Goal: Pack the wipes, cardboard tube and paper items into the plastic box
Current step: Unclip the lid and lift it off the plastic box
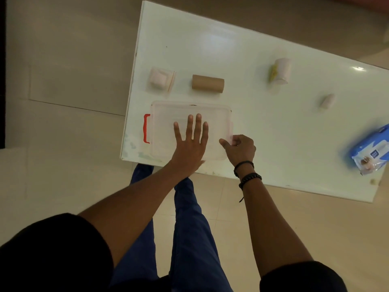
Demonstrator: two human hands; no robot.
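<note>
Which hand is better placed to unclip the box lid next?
Right, probably. The right hand already pinches the clip on the plastic box, while the left hand lies flat on the lid, holding it steady.

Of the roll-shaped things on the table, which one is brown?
The cardboard tube, lying on its side just beyond the plastic box. The two other rolls, the large one and the small one, are whitish.

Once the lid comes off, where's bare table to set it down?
Widest bare patch: right of the box, between the cardboard tube, small roll and wipes pack. The far table strip beyond the tube is bare too. Left of the box is tight: red latch near the edge.
</note>
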